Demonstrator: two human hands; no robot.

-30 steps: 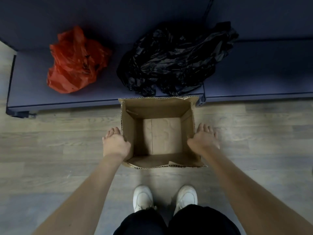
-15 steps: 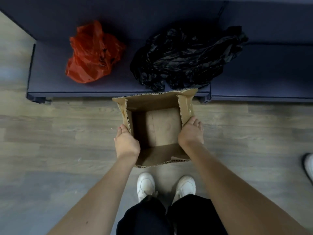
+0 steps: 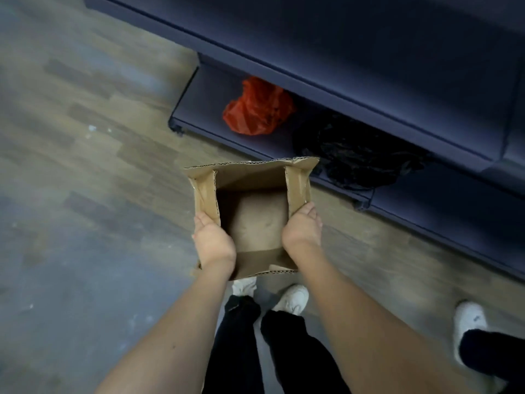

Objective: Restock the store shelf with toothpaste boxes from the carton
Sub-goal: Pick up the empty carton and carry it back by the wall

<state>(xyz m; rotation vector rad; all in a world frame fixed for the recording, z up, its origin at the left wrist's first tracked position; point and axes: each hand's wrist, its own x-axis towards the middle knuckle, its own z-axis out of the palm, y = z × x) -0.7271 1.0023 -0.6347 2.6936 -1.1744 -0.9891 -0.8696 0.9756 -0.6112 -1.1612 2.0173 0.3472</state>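
I hold a brown cardboard carton (image 3: 250,177) above the floor, its top flaps open. Only its bare cardboard bottom shows inside; I see no toothpaste boxes. My left hand (image 3: 213,240) grips the carton's left wall and my right hand (image 3: 302,227) grips its right wall, both near the edge closest to me. The dark blue store shelf (image 3: 204,103) runs diagonally across the upper right, just beyond the carton.
A crumpled red plastic bag (image 3: 258,109) and a black plastic bag (image 3: 355,155) lie on the lowest shelf board. My white shoes (image 3: 292,298) stand on the wood-look floor under the carton. Another person's white shoe (image 3: 467,317) is at the lower right.
Both hands closed in on the carton's sides and lifted it off the floor. The view has turned, so the shelf now lies diagonally and farther away.
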